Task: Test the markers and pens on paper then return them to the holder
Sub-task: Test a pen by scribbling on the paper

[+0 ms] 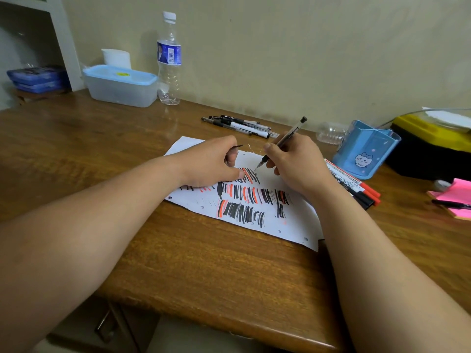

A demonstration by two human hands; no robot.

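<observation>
At the near edge, both forearms reach in over the wooden desk (204, 263), with a drawer handle (103, 324) showing below it.

- 1 sheet of paper (288, 225) lies flat at mid-desk, carrying rows of short black and red-orange strokes.
- The left hand (209, 164) rests on the sheet's left part, thumb pressed flat beside the top row. Its fingers are curled round a small dark piece (238, 146) with a thin point sticking out. What the piece is cannot be told.
- The right hand (295, 166) pinches a black pen (285, 140) between thumb and fingers. The barrel is tilted up and away, and the tip is at the sheet just right of the top row. Contact with the paper cannot be confirmed.
- Red and black markers (356, 186) lie on the desk just beside the right wrist, partly under it.
- The blue pen holder (367, 149), marked with a cartoon figure, stands upright just behind the markers.
- Pink sticky notes (456, 197) with a dark pen (451, 204) on top lie at the far right.
- A loose group of pens (239, 126) lies beyond the sheet, near the wall.
- A clear bottle (330, 132) lies on its side behind the holder.
- At the back left, a water bottle (169, 57) stands upright beside a plastic container (119, 85) with a blue lid.
</observation>
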